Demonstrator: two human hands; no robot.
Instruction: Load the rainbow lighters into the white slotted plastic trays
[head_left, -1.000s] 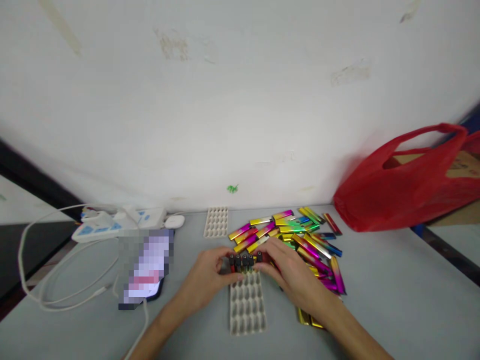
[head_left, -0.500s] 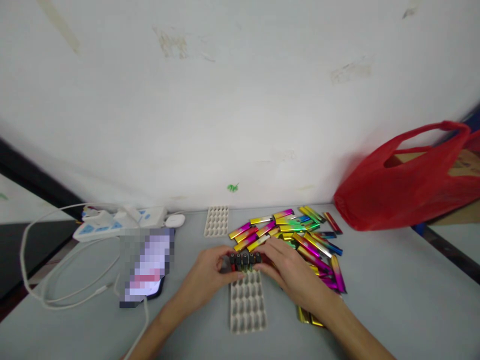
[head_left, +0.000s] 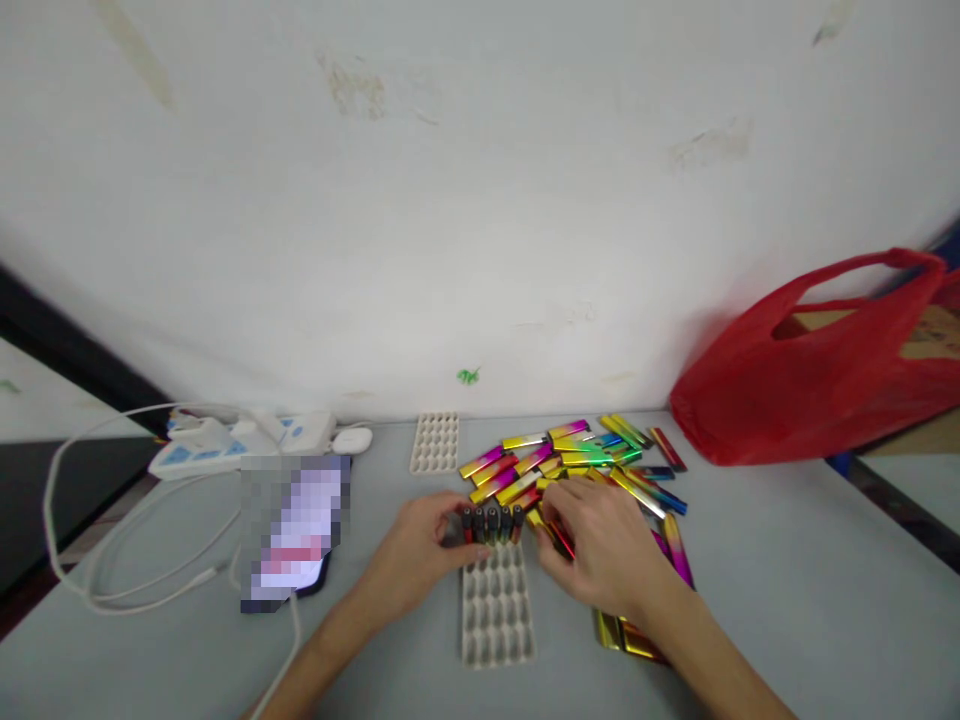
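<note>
A pale moulded tray (head_left: 499, 610) with rows of hollows lies in front of me. At its far end stands a row of several slim lighters (head_left: 493, 522), their black tops up. My left hand (head_left: 420, 545) is closed at the left end of this row, thumb in front and fingers behind. Right of the tray, my right hand (head_left: 600, 535) is over the near part of a heap of shiny lighters (head_left: 574, 455) in gold, pink, green and blue. Its fingers are curled round a gold and red lighter (head_left: 559, 535), partly hidden by the hand.
A second pale tray (head_left: 435, 443) lies by the wall. At left are a phone (head_left: 300, 530), a power strip (head_left: 240, 445), a white earbud case (head_left: 352, 440) and looping cables. A red bag (head_left: 810, 380) stands at right. Gold lighters (head_left: 626, 637) lie near my right forearm.
My right hand has left the right end of the lighter row and moved right onto the heap, closing round a lighter. My left hand has stayed at the row.
</note>
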